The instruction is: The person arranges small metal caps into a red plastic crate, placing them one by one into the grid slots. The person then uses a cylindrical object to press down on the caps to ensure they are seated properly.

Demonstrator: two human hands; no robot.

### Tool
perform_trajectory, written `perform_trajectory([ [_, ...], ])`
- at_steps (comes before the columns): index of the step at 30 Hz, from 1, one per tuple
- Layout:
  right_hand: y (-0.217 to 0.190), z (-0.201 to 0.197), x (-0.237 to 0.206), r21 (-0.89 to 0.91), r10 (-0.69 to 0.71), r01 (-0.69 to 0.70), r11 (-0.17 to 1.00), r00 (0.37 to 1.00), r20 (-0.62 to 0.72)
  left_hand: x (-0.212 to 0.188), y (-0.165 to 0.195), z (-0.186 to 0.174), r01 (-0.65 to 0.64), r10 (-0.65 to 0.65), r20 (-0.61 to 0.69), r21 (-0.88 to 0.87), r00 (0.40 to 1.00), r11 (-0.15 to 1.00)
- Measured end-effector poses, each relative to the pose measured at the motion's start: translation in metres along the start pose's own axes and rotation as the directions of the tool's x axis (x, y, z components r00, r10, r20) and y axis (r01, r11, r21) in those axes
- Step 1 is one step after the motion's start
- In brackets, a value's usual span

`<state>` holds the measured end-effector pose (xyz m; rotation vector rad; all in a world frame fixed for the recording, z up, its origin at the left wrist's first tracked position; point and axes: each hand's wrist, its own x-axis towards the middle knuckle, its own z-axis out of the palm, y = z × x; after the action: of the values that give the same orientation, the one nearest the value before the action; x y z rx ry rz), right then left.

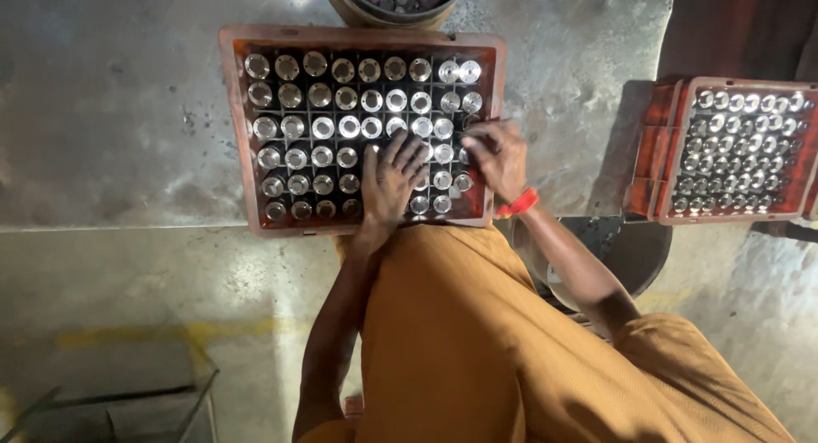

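Lower half of the frame: orange garment (477, 341) over the person's lap and both forearms reaching up-frame. A red band (517, 204) sits on the right wrist.

Left hand (389, 183), centre of frame: palm down, fingers spread apart and lying flat across the tops of the metal parts in the lower right part of the crate. It presses or rests on them; nothing is clamped in it.

Right hand (497, 156), just right of the left hand: at the crate's right edge, fingers curled together with tips down among the parts in the rightmost columns. Whether they pinch one part, cannot tell.

Red plastic crate (234, 128), centre to upper centre of frame: rectangular, worn rim, inside split by a dark grid into square cells. Nearly every visible cell holds one round metal part (322, 127), standing on end, bright ring face with a dark centre hole. Parts on the left look duller and brownish; those toward the upper right glare white under the light.

Surface: grey metal tabletop (111, 111), scuffed, stained, with a bright reflection at upper centre. Its front edge runs across mid-frame at left.

Upper edge, centre: round metal bin (358, 8), cut off by the frame, with small metal pieces inside, just beyond the crate.

Right of frame: second red crate (660, 153), also full of shiny round parts, well apart from the first, partly off the table edge.

Lower left: dusty concrete floor (256, 298) with a faded yellow line and a metal frame (196, 383).
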<state>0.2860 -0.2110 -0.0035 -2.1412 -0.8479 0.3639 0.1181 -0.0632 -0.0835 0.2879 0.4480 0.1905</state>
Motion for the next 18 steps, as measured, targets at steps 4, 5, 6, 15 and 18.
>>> perform_trajectory([
  [4, 0.014, -0.013, 0.013, -0.265, -0.238, 0.241, 0.934, 0.970, 0.043, -0.006, 0.008, -0.004, 0.028, -0.029, 0.014, 0.024, 0.999, 0.999],
  [5, 0.013, -0.013, 0.016, -0.313, -0.215, 0.213, 0.926, 0.976, 0.028, -0.007, 0.010, -0.004, 0.048, -0.048, 0.007, 0.014, 0.999, 0.999],
  [6, 0.012, -0.011, 0.019, -0.357, -0.192, 0.184, 0.916, 0.981, 0.015, -0.006, 0.011, -0.004, 0.043, -0.044, 0.019, 0.024, 0.999, 0.999],
  [15, 0.009, 0.005, 0.030, -0.257, 0.092, -0.139, 0.956, 0.979, -0.184, 0.010, 0.033, 0.023, -0.081, 0.135, -0.094, 0.432, 0.986, 0.898],
  [18, 0.026, 0.010, 0.022, -0.092, 0.100, -0.130, 0.987, 0.956, -0.275, 0.036, 0.060, 0.056, 0.008, 0.295, -0.179, 0.865, 0.939, 0.502],
])
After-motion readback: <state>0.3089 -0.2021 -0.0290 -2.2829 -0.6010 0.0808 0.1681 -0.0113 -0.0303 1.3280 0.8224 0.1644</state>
